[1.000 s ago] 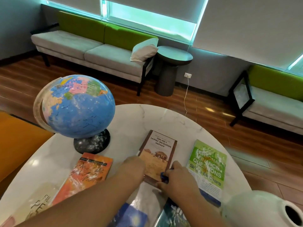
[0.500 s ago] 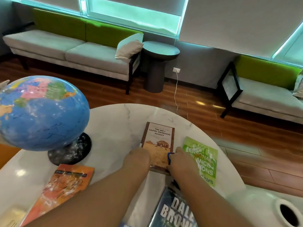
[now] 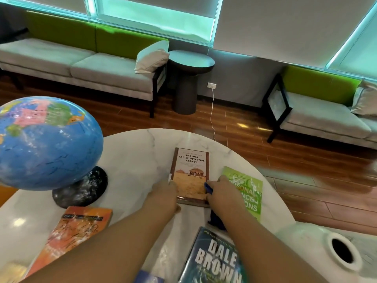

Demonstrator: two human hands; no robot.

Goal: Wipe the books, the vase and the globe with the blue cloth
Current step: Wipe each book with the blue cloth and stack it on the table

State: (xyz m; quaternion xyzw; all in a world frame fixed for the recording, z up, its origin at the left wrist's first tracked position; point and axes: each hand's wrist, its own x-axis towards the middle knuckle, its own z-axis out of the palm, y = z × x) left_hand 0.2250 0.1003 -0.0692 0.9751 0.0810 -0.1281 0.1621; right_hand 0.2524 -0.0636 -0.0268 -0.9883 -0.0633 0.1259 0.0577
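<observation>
1. We take the brown book [image 3: 190, 174], lying flat on the marble table [image 3: 134, 152], as our landmark.
2. The left hand [image 3: 165, 193] grips the brown book's near left corner, with its fingers curled at the edge.
3. The right hand [image 3: 221, 193] is at the near right edge and clutches the blue cloth [image 3: 208, 188]. We see a fold of it touching the cover, and more cloth shows dark under the wrist.
4. The green book [image 3: 247, 193] lies just right of the brown book, partly under the right hand.
5. The globe [image 3: 47, 144] stands well to the left of the brown book. The orange book [image 3: 79, 231] lies left of it and nearer us.
6. The Dale Brown book [image 3: 214, 260] lies nearer us than the brown book. The white vase [image 3: 318, 252] stands to the right of it, nearer still.
</observation>
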